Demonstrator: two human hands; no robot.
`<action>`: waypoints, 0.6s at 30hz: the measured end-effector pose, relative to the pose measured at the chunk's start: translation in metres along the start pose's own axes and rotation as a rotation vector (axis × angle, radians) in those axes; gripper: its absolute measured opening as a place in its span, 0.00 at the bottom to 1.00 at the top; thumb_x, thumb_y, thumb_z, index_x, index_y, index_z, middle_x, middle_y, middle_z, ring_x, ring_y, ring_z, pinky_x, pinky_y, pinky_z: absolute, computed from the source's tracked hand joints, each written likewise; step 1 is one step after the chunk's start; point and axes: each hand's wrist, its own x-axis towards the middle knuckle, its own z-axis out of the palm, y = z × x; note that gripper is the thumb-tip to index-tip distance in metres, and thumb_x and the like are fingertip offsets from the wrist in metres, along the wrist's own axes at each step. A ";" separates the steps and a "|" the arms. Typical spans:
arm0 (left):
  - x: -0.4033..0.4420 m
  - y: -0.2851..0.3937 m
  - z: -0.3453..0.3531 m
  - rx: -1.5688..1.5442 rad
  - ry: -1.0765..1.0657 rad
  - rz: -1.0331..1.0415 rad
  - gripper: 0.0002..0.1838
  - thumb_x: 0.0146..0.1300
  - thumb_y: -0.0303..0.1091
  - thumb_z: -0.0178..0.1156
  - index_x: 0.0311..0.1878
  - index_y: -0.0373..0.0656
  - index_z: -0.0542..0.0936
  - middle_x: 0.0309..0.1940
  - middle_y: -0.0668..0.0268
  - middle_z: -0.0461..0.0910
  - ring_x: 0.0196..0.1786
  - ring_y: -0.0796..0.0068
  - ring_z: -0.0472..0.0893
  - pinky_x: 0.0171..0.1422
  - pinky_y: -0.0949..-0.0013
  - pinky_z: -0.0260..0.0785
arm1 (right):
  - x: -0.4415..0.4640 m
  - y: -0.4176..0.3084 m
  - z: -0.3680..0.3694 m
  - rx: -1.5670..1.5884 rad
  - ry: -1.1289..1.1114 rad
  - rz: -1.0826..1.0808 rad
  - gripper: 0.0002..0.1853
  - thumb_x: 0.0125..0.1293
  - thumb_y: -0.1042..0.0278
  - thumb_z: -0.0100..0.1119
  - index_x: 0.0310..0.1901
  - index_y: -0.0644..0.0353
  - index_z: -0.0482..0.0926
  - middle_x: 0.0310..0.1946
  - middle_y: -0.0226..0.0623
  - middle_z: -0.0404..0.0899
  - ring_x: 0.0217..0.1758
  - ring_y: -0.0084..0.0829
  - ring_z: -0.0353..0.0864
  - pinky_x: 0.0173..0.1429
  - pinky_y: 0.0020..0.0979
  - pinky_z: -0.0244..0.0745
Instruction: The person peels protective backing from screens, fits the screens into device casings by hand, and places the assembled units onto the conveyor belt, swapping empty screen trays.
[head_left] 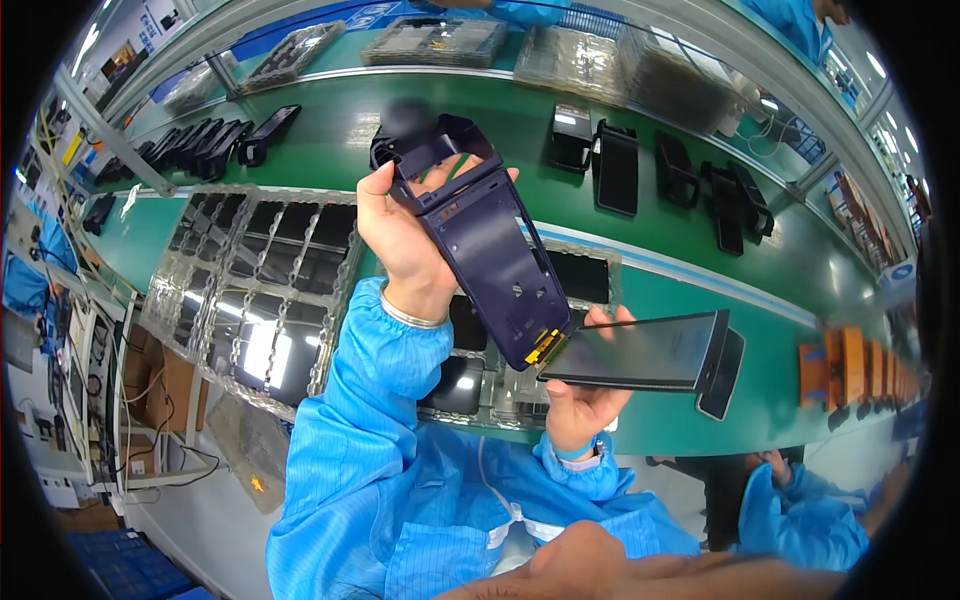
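Observation:
My left hand (pixel 408 235) is closed around the upper end of a dark plastic device housing (pixel 500 265), which is tilted with its hollow inner side facing me. In my right hand (pixel 585 410) is a flat display panel (pixel 640 352) with a glossy dark face, gripped by its left end between thumb and fingers. A yellow-and-black ribbon piece (pixel 545 346) lies at the lower end of the housing, where the panel's edge meets it. Whether the two parts are joined there I cannot tell. Beyond the panel's right end a black flap-like part (pixel 722 375) sticks out.
Clear plastic trays (pixel 270 235) with dark screens lie left and beneath my arms. Several black housings (pixel 615 168) stand on the green conveyor (pixel 350 110). Stacked trays (pixel 435 42) sit on the far shelf. Orange blocks (pixel 852 370) line the right; a co-worker's blue sleeve (pixel 800 520) is lower right.

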 end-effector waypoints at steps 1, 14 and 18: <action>-0.001 -0.001 0.001 -0.004 -0.013 0.004 0.34 0.62 0.53 0.39 0.61 0.33 0.69 0.56 0.43 0.73 0.58 0.45 0.74 0.65 0.40 0.66 | 0.001 0.001 0.000 0.006 -0.002 0.016 0.46 0.51 0.54 0.75 0.67 0.67 0.61 0.69 0.52 0.54 0.67 0.47 0.64 0.67 0.41 0.62; -0.021 -0.019 0.006 0.089 -0.208 0.040 0.40 0.56 0.55 0.47 0.60 0.26 0.63 0.51 0.48 0.73 0.55 0.51 0.76 0.63 0.52 0.67 | 0.027 -0.027 0.005 -0.589 -0.427 -0.058 0.29 0.48 0.72 0.73 0.56 0.63 0.78 0.65 0.64 0.62 0.60 0.55 0.74 0.58 0.39 0.74; -0.023 -0.018 0.010 0.123 -0.266 0.041 0.41 0.55 0.56 0.47 0.62 0.26 0.62 0.51 0.49 0.73 0.55 0.54 0.76 0.61 0.54 0.68 | 0.028 -0.027 0.005 -0.602 -0.438 -0.050 0.29 0.48 0.72 0.73 0.56 0.63 0.78 0.65 0.63 0.62 0.59 0.55 0.75 0.55 0.39 0.76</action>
